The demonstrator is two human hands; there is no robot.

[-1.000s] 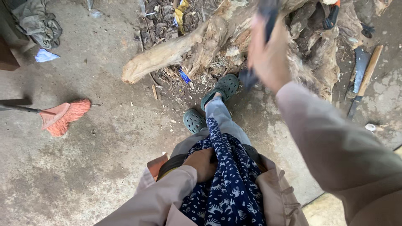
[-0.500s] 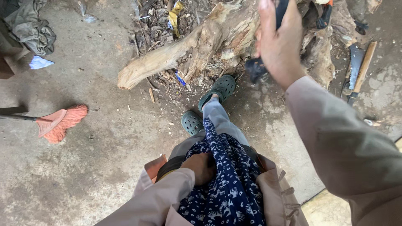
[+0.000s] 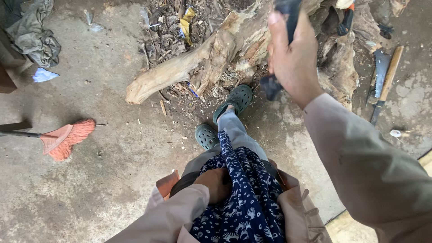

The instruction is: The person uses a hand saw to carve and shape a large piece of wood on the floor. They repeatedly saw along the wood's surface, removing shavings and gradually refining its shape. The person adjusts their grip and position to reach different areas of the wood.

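Soft, even daylight fills the scene, with no glare and only faint shadows on the concrete floor (image 3: pixel 103 180). The raised right hand (image 3: pixel 292 58) and its dark tool (image 3: pixel 281 45) are smeared by motion blur. The tree root (image 3: pixel 211 58) and broom (image 3: pixel 67 137) stay reasonably sharp.

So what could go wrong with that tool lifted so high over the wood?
The right hand holds a dark tool raised above the big log, and the green clogs sit right beside it; a missed swing might hit a foot. Chips could also fly up. The left hand rests safely on the lap.
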